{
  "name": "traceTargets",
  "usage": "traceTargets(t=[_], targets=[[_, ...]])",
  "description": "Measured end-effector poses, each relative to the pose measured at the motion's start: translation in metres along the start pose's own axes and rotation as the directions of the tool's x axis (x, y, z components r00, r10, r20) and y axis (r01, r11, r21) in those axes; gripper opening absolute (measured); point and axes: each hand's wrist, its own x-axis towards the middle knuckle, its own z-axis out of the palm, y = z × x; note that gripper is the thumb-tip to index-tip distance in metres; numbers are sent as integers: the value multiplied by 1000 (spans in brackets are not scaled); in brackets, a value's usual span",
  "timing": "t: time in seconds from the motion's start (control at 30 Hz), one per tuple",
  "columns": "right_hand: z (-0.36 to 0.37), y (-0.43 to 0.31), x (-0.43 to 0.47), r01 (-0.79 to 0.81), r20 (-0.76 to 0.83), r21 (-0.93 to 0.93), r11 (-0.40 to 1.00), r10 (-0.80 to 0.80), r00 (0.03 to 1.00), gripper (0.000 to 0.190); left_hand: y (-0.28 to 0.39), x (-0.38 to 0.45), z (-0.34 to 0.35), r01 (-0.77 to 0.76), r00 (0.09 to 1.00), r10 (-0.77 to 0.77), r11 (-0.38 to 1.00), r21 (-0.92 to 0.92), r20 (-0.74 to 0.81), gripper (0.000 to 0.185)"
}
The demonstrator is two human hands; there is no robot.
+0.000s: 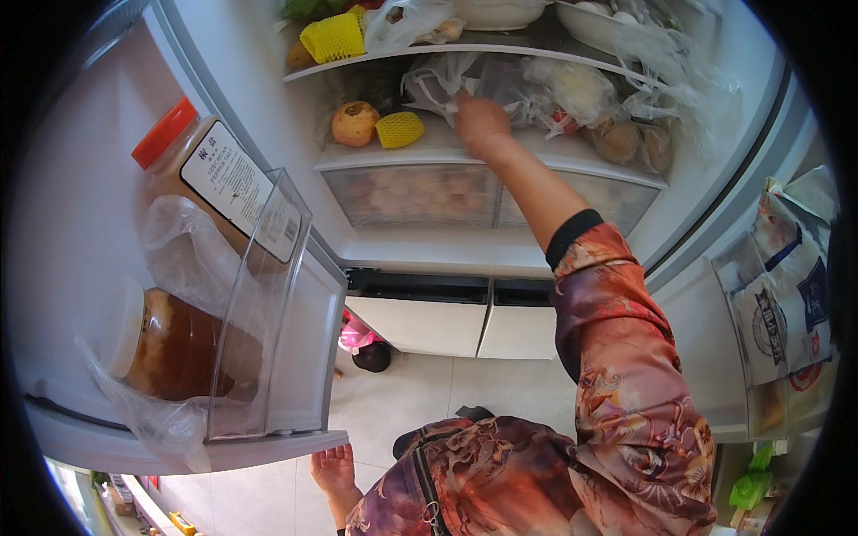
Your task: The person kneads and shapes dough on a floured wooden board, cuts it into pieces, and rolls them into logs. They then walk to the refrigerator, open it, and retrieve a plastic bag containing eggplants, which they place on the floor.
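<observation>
My right hand (481, 126) reaches onto the middle shelf of an open refrigerator, its fingers at a crumpled clear plastic bag (436, 84); the fingertips are partly hidden by the film, so their grip is unclear. Left of this hand lie a yellow foam-net sleeve (400, 130) and a round tan fruit or root (355, 124). On its right is a bag with a pale round item (575, 87), and farther right, bagged brownish round produce (617, 142). My left hand (334, 469) is low, its fingers apart at the lower edge of the left door (281, 452).
The left door rack (258, 301) holds a red-lidded seasoning jar (228, 181) and a white-lidded jar of brown contents (181, 345). Bowls and bags fill the upper shelf (429, 49). Clear drawers (409, 194) sit below. Packets (771, 315) stand in the right door. Part of a person in pink (356, 335) shows beyond.
</observation>
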Motion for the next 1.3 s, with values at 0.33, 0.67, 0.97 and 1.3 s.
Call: traceTargets(t=[0.33, 0.67, 0.97, 1.3], targets=[[-77, -16, -29, -22, -26, 979, 205, 228, 973, 10, 1, 6, -2, 184, 981, -188, 979, 90, 40, 31], [-79, 6, -42, 300, -328, -167, 939, -340, 881, 80, -6, 16, -1, 203, 979, -205, 968, 145, 3, 32], [-39, 24, -8, 128, -411, 129, 983, -64, 909, 26, -7, 1, -36, 210, 973, -188, 962, 177, -131, 29], [-54, -33, 1, 256, -528, 544, 799, 89, 845, 16, -11, -4, -20, 211, 977, -194, 942, 263, -90, 31]])
